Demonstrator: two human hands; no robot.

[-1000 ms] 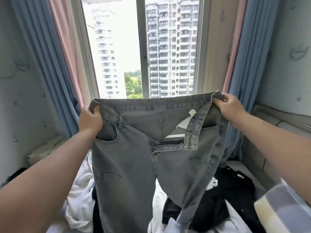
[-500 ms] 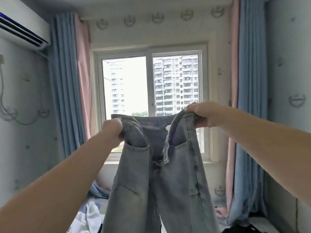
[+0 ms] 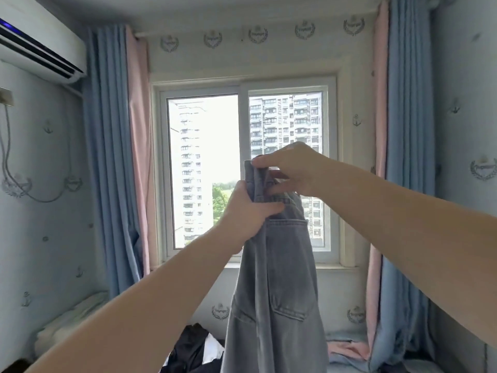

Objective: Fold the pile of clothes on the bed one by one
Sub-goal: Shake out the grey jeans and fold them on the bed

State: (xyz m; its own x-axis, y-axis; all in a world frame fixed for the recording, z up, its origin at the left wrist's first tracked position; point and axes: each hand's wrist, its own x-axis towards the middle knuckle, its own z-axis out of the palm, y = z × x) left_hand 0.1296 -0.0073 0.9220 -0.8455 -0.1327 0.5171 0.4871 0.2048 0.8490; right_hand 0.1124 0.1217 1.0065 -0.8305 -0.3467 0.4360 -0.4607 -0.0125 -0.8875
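A pair of grey jeans (image 3: 279, 286) hangs in the air in front of the window, doubled lengthwise so a back pocket faces me. My left hand (image 3: 247, 211) grips the bunched waistband from the left, just below the top edge. My right hand (image 3: 290, 169) pinches the top of the waistband from the right, thumb and fingers on the cloth. Both hands meet at the waist. The legs drop out of view at the bottom. A pile of black and white clothes (image 3: 193, 351) lies on the bed below, partly hidden by the jeans.
The window (image 3: 242, 170) is straight ahead, with blue and pink curtains (image 3: 118, 157) on both sides. An air conditioner (image 3: 37, 47) hangs high on the left wall. A folded white item (image 3: 70, 321) sits at the left. Pink cloth (image 3: 347, 348) lies by the right curtain.
My hands have come together, bringing the two sides of the waistband against each other, so the jeans went from spread wide to doubled. The view has tilted upward.
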